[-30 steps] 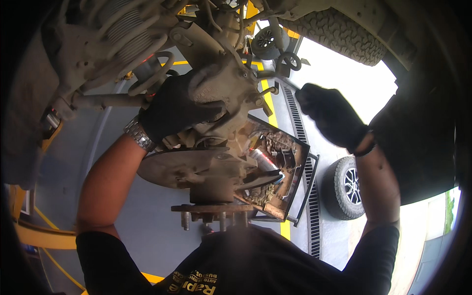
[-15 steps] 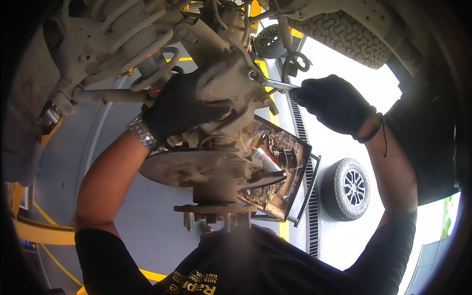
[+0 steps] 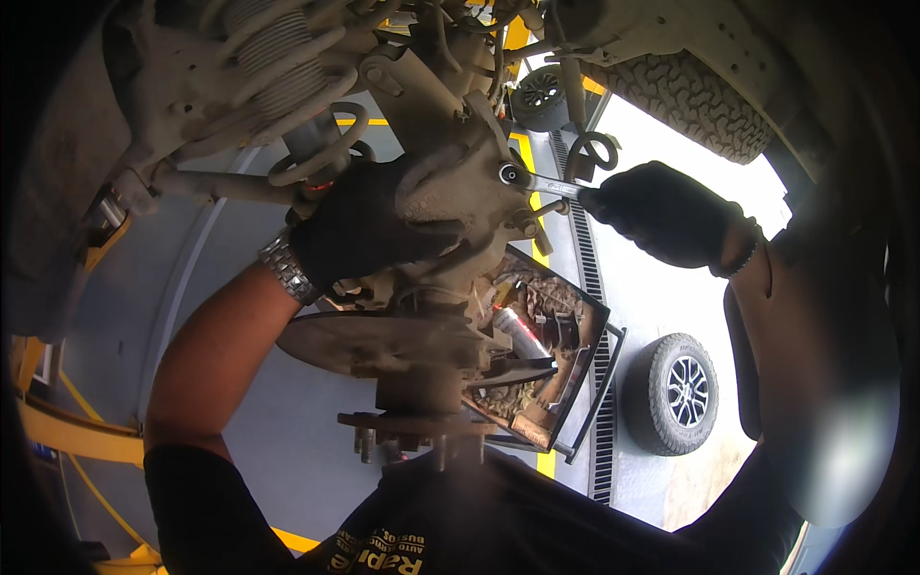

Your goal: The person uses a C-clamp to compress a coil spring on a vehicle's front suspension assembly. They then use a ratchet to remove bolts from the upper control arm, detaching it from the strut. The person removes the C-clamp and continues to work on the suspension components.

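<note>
My left hand (image 3: 369, 218), in a black glove, is closed around the side of a dirty metal steering knuckle (image 3: 450, 196), thumb across its front. A steel ring wrench (image 3: 554, 186) sits with its ring end around a bolt at the knuckle's right side. My right hand (image 3: 661, 216), also gloved in black, is closed on the other end of that wrench. Below the knuckle are a brake disc (image 3: 359, 343) and a wheel hub (image 3: 412, 424) with studs pointing toward me.
A coil spring (image 3: 283, 48) and suspension arms crowd the upper left. Beneath the hub stands a tool tray (image 3: 546, 436) holding a spray can (image 3: 520, 333) and small parts. A removed wheel (image 3: 682, 395) is on the floor at right, beside a drain grate (image 3: 602, 422). Another tyre (image 3: 676, 96) hangs above.
The whole view has shifted, so the knuckle and tray appear slightly lower and further right. My right hand has moved a little right and down with the wrench; the left keeps its hold.
</note>
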Tool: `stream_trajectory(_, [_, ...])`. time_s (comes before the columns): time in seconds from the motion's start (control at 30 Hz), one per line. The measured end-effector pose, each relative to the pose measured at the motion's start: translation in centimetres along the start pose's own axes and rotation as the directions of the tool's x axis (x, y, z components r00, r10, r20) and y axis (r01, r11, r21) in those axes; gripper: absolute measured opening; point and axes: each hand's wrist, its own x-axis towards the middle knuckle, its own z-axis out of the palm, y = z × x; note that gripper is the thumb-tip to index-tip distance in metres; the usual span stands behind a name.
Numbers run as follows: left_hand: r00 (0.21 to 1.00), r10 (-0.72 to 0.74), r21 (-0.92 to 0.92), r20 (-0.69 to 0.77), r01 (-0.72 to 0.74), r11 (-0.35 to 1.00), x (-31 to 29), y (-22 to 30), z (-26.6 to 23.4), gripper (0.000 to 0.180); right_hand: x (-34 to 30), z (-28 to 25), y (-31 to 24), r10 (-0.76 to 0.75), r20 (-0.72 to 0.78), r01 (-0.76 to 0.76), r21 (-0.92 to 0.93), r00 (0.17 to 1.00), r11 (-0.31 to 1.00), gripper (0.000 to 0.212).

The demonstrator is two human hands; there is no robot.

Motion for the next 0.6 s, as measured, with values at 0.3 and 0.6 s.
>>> stream_trajectory(0.3, [0.995, -0.069, -0.172, 0.066, 0.079, 0.982, -0.3, 0.1, -0.8, 0.087, 0.1, -1.8, 1.6, 0.016, 0.356, -0.285, 0.721, 0.934, 0.632, 0.037])
stream_trajectory(0.6, [0.999, -0.03, 0.039, -0.02, 0.031, 0.999, -1.7, -0.7, 0.0, 0.087, 1.3, -1.8, 2.3, -0.364, 0.068, 0.348, 0.179, 0.929, 0.92, 0.022])
